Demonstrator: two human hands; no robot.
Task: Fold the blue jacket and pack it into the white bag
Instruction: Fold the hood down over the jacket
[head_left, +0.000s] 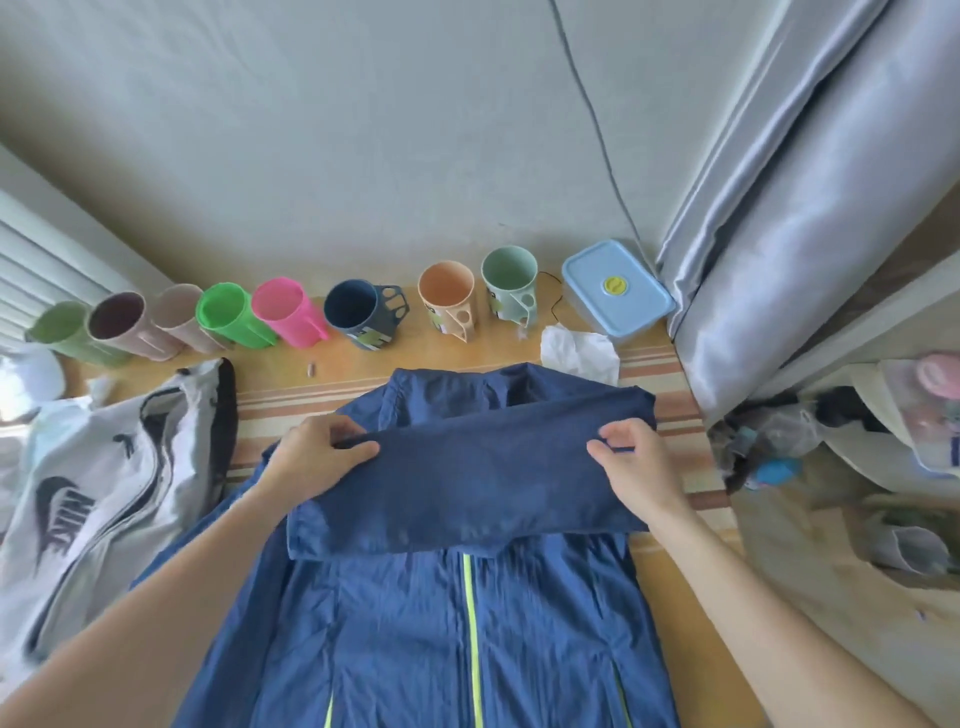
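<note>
The blue jacket (415, 623) lies front up on the table, its yellow-green zipper running toward me. A sleeve is folded across the chest as a wide band. My left hand (317, 454) pinches the band's left end. At the band's right end, my right hand (636, 465) grips the fabric. The white bag (88, 488), with a dark logo and black zipper trim, lies slumped to the left of the jacket, close to my left forearm.
A row of several coloured cups (283, 312) lines the table's far edge by the wall. A blue lidded box (615, 291) and crumpled white paper (579, 353) sit at the far right. A grey curtain (779, 234) hangs on the right, clutter below it.
</note>
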